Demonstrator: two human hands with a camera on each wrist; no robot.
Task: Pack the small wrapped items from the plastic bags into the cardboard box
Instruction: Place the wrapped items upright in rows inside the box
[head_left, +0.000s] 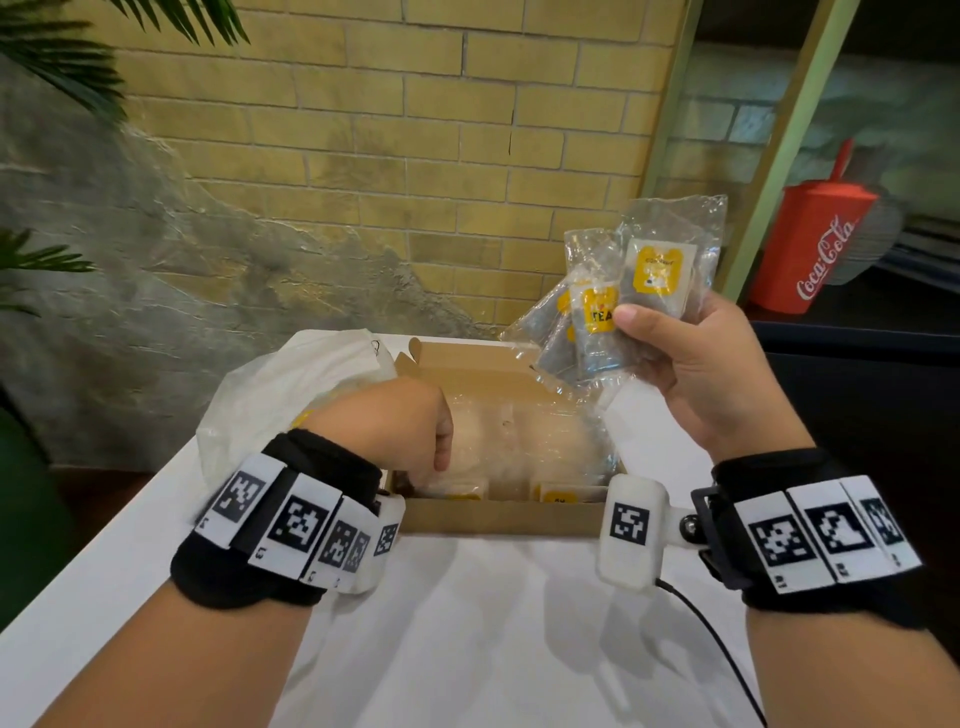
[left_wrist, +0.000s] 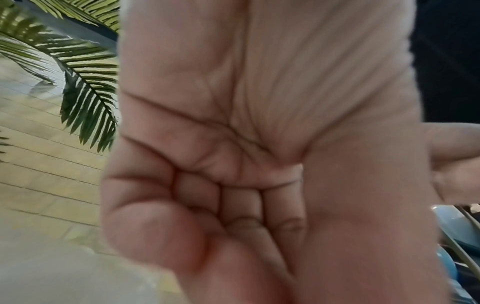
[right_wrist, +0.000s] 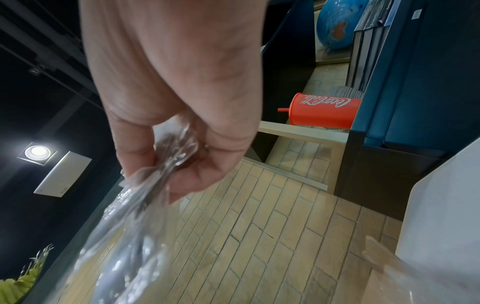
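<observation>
Packing wrapped packets into a cardboard box on a white surface (head_left: 467, 623).
At the left a white plastic bag (head_left: 270, 395) lies on the surface against the box (head_left: 498, 517); the left hand (head_left: 387, 423) reaches down into the box with fingers curled toward the palm, holding nothing that shows. More yellow-labelled packets lie inside the box under clear plastic. To the right, the right hand (head_left: 696, 374) is raised above the box's right end, pinching a fan of clear packets (head_left: 618, 296) between thumb and fingers. A red cup (head_left: 815, 244) stands on a shelf far right.
</observation>
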